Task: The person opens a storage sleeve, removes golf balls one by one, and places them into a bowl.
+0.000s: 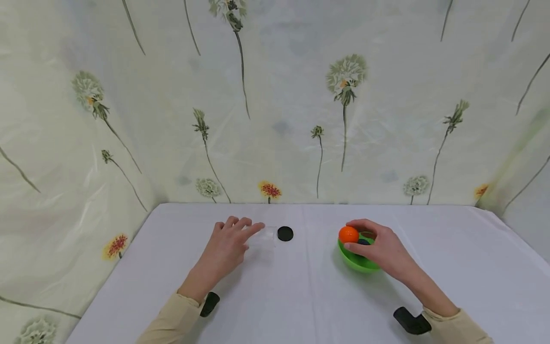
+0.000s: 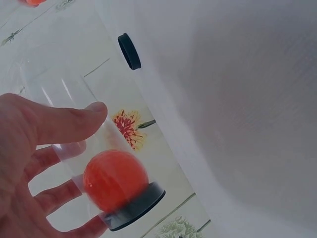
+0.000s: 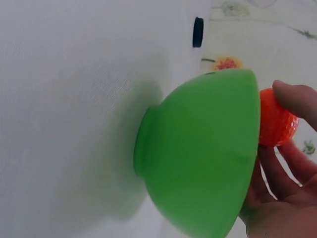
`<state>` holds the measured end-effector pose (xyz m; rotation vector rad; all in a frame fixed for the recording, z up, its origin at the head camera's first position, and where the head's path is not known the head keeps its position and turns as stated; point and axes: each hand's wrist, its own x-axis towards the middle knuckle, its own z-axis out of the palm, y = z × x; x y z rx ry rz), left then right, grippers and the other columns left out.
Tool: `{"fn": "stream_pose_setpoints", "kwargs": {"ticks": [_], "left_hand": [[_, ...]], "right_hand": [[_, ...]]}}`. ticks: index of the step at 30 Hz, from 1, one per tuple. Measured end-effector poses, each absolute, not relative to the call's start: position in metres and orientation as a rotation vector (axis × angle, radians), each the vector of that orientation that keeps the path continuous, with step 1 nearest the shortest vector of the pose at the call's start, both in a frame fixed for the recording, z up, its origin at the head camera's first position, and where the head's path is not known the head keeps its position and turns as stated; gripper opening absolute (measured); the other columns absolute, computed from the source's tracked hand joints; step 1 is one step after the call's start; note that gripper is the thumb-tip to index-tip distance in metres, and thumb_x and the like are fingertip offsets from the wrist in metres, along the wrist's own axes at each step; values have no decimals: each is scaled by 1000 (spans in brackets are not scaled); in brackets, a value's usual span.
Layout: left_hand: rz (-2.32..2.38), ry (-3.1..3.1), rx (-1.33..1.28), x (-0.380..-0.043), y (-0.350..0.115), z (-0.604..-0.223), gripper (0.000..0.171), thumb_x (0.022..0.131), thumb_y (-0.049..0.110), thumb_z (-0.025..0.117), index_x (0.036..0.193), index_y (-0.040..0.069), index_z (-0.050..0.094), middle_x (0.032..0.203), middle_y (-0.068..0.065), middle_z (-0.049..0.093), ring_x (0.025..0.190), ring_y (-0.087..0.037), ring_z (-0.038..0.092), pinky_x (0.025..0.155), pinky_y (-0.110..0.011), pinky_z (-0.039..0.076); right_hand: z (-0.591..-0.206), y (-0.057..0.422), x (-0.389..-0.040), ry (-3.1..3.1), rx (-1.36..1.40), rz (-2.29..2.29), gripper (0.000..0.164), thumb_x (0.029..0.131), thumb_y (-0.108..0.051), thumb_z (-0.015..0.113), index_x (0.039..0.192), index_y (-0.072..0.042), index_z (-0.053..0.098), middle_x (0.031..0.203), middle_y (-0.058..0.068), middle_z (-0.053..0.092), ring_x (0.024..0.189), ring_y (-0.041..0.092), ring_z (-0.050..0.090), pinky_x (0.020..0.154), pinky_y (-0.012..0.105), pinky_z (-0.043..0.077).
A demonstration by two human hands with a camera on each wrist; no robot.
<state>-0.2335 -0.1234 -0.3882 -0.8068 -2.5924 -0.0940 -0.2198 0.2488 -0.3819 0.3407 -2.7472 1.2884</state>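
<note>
My left hand (image 1: 229, 243) holds a clear plastic tube (image 1: 267, 236) in a curled grip, thumb on the near side. The left wrist view shows an orange ball (image 2: 115, 179) inside the tube, against its black end (image 2: 136, 207); the tube's other end points toward my right hand. That ball is hidden in the head view. My right hand (image 1: 384, 248) pinches another orange ball (image 1: 348, 234), dimpled on its surface, between thumb and fingers at the rim of a green bowl (image 1: 360, 264). A dark round thing (image 1: 363, 242) sits inside the bowl, partly covered by the hand.
A black round cap (image 1: 285, 233) lies on the white-covered table (image 1: 296, 296) between the two hands, close to the tube's end. Flower-patterned cloth (image 1: 275, 95) hangs behind the table's far edge. Dark wrist devices (image 1: 411, 321) hang below both sleeves.
</note>
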Motion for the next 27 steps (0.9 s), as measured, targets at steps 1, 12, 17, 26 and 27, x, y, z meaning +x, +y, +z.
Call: {"fn": "stream_pose_setpoints", "kwargs": {"ticks": [1,12,17,26,27], "left_hand": [[-95,-2594,-808,-234,-123,-388,64,79,7,81,135,28,57,122,1,57,107,-25,50,78,-45,44],[-135,-2613,-806,-235,-122,-388,63,80,5,79,135,27,57,122,1,57,108,-24,50,80,-46,44],[-148,-2600,-798,-235,-121,-388,64,81,5,78,136,28,56,123,1,57,109,-24,50,81,-46,43],[-165,-2574,-818,-235,-120,-390,64,80,3,78,136,26,57,121,0,57,108,-25,50,81,-47,43],[-161,-2576,-815,-235,-119,-390,64,80,3,78,136,26,57,121,1,57,107,-25,50,81,-46,43]], "right_hand": [[-383,250,-221,-2758,337,1263,52,85,-37,78,128,-12,62,124,9,64,116,33,58,92,53,44],[-392,259,-227,-2862,295,1077,50,84,-35,78,127,-14,62,128,15,60,122,42,46,94,62,37],[-395,258,-227,-2855,324,1041,48,84,-30,78,126,-13,63,130,17,58,124,43,45,95,62,37],[-397,255,-225,-2845,378,943,45,83,-22,79,124,-11,66,130,22,54,118,44,50,91,60,42],[-398,255,-224,-2843,382,932,44,83,-20,80,124,-11,66,129,22,54,117,44,51,90,60,43]]}}
